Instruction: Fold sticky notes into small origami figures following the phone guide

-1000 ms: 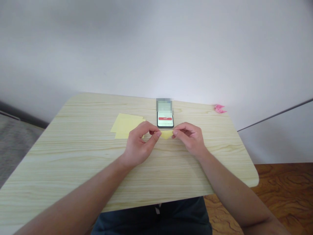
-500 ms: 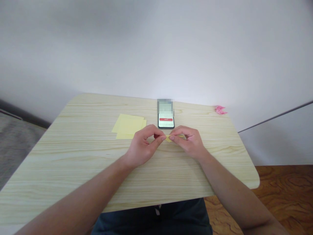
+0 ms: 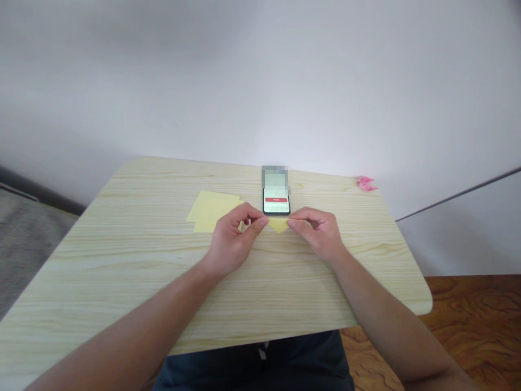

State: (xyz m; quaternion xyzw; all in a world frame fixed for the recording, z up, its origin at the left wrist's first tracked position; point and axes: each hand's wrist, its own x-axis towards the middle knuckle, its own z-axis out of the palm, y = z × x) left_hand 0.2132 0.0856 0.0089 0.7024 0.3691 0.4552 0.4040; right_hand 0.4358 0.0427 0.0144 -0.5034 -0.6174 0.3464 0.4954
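Note:
A small folded piece of yellow paper point(image 3: 279, 225) is stretched between my two hands, its lower point facing me. My left hand point(image 3: 234, 239) pinches its left end between thumb and forefinger. At the other end, my right hand point(image 3: 317, 232) grips the paper the same way, fingertips closed. The fingers cover both ends of the paper. Just beyond it lies a phone point(image 3: 277, 205) with a lit screen and a red bar. Beside my left hand are loose yellow paper sheets point(image 3: 211, 209), overlapping one another and partly hidden by that hand.
A pink folded paper piece point(image 3: 367, 183) rests near the far right edge of the light wooden table point(image 3: 122, 260). Behind the table rises a white wall point(image 3: 260, 81). Brown wood-patterned floor point(image 3: 472, 326) shows at the right.
My hands have moved apart along the yellow paper, the left one to the left and slightly up. More of the paper's pointed middle shows between them.

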